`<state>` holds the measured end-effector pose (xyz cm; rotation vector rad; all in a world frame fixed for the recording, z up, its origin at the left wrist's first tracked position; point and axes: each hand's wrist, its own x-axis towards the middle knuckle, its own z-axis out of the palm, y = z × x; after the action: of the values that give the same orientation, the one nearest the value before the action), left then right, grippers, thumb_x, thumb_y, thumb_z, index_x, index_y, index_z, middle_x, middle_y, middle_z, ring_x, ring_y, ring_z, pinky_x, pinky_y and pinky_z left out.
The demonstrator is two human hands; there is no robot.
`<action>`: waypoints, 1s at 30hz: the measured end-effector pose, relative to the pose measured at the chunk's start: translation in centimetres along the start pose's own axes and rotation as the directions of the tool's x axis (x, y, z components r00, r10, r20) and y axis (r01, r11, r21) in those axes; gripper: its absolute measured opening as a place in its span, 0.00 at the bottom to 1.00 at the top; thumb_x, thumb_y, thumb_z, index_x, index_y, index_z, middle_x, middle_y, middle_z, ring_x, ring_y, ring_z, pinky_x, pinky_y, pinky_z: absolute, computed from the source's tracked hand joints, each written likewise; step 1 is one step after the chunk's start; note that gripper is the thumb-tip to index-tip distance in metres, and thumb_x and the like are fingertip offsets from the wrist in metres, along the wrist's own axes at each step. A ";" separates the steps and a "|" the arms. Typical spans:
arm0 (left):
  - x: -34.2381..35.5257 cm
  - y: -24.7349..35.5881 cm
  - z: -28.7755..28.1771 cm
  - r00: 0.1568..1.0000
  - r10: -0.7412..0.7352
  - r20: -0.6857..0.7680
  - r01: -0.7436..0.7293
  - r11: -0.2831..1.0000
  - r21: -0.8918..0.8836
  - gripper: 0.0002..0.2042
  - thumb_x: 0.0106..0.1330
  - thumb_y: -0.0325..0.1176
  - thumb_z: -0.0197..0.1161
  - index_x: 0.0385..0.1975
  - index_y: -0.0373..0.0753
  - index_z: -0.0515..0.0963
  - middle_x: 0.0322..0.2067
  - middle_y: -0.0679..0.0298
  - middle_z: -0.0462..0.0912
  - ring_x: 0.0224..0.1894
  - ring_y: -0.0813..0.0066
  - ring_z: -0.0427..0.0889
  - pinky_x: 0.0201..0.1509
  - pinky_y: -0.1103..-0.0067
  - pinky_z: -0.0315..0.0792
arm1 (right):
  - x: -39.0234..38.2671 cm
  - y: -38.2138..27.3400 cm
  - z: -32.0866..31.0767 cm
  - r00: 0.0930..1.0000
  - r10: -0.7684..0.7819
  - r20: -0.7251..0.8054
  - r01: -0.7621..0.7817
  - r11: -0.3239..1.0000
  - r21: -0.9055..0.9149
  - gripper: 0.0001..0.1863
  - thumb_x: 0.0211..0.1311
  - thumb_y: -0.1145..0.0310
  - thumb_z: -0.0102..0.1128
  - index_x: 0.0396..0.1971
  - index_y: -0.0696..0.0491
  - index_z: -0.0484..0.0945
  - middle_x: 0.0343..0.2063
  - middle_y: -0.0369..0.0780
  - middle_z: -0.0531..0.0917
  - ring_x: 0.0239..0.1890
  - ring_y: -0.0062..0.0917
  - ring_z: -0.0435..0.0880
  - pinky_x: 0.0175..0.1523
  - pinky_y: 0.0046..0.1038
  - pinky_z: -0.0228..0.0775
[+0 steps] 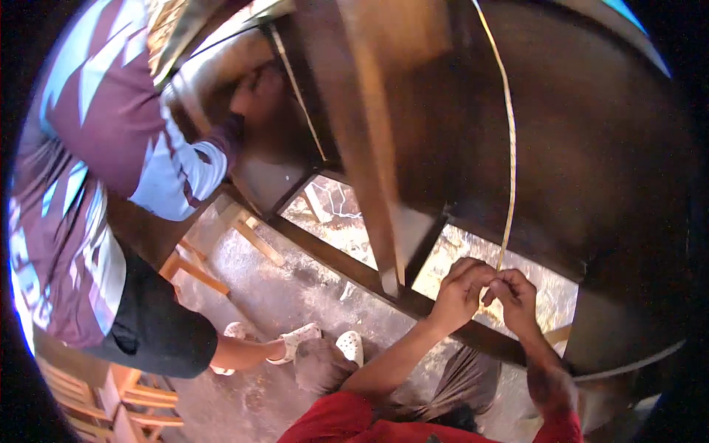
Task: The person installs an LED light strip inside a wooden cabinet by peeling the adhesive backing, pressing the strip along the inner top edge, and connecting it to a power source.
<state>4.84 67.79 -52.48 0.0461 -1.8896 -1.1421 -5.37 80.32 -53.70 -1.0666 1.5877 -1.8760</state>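
Observation:
A long, thin, pale-yellow strip (pixel 512 148), perhaps cord or cane, runs from the top of the view down in front of a dark wooden panel (pixel 591 148). Its lower end meets my fingers. My left hand (pixel 459 294) pinches there, thumb and fingers pressed together. Close against it, my right hand (pixel 518 301) is closed too, fingertips bent in around the same spot. Both hands are in front of an opening (pixel 550 284) low in the dark piece. How the strip sits between the fingertips is hidden.
On the left a person in a patterned sleeve (pixel 181 173) reaches into the same dark wooden frame (pixel 325 255); another pale strip (pixel 299 96) hangs there. A brown post (pixel 369 148) divides the openings. Wooden pieces (pixel 196 273) and slatted wood (pixel 136 399) stand on the floor.

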 end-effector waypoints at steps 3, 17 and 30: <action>-0.3 0.2 -0.2 1.000 0.011 0.023 -0.011 0.999 0.035 0.10 0.59 0.15 0.56 0.37 0.34 0.79 0.35 0.55 0.80 0.42 0.56 0.80 0.46 0.70 0.75 | -0.3 0.0 -0.1 0.999 0.030 0.011 -0.030 0.999 0.031 0.05 0.67 0.76 0.55 0.39 0.62 0.74 0.27 0.40 0.81 0.27 0.20 0.80 0.35 0.24 0.74; -0.3 0.7 0.0 0.994 0.081 0.074 -0.089 0.990 0.107 0.14 0.48 0.12 0.55 0.33 0.35 0.77 0.36 0.56 0.79 0.42 0.53 0.77 0.47 0.66 0.73 | 0.3 0.4 -1.1 1.000 -0.014 0.010 0.014 1.000 0.014 0.02 0.63 0.79 0.54 0.30 0.60 0.73 0.23 0.40 0.81 0.24 0.22 0.81 0.33 0.26 0.76; 0.3 0.1 -2.4 0.956 0.116 0.270 -0.178 0.960 0.217 0.10 0.48 0.18 0.57 0.31 0.35 0.78 0.38 0.60 0.79 0.46 0.55 0.74 0.52 0.66 0.71 | 0.3 2.0 -1.9 0.997 -0.034 0.071 0.038 0.998 -0.054 0.04 0.55 0.83 0.59 0.30 0.60 0.75 0.26 0.40 0.82 0.28 0.21 0.83 0.36 0.25 0.78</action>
<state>6.46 66.07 -51.77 -0.1126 -2.2126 -0.8450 -7.31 80.73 -55.63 -1.1789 1.5990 -1.8068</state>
